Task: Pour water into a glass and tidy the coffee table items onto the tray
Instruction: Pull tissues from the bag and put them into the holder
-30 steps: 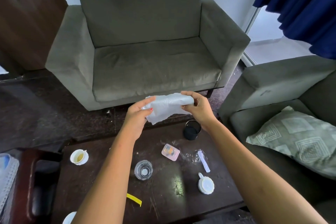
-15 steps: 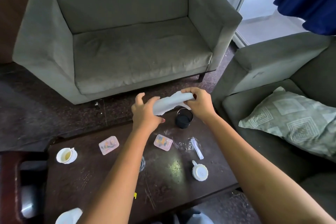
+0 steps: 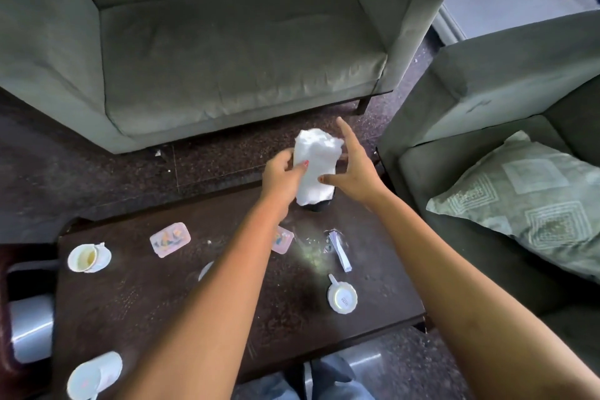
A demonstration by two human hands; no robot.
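A crumpled white cloth (image 3: 316,166) stands upright over a black cup (image 3: 317,206) at the far edge of the dark coffee table (image 3: 146,302). My left hand (image 3: 281,172) pinches the cloth's left side between thumb and fingers. On the cloth's right, my right hand (image 3: 354,169) has its fingers spread straight, and only the thumb tip touches the cloth. A clear glass (image 3: 205,269) shows partly behind my left forearm. No tray is in view.
On the table lie two pink packets (image 3: 169,239) (image 3: 283,240), a white paper stick (image 3: 341,252), a small white lidded pot (image 3: 342,297), a white cup on a saucer (image 3: 86,258) and another white cup (image 3: 94,377). Grey sofas stand beyond and at right.
The cloth, held stretched between both hands, is now bunched upright and lowered onto the black cup. My right hand has opened and let go. The view tilted down.
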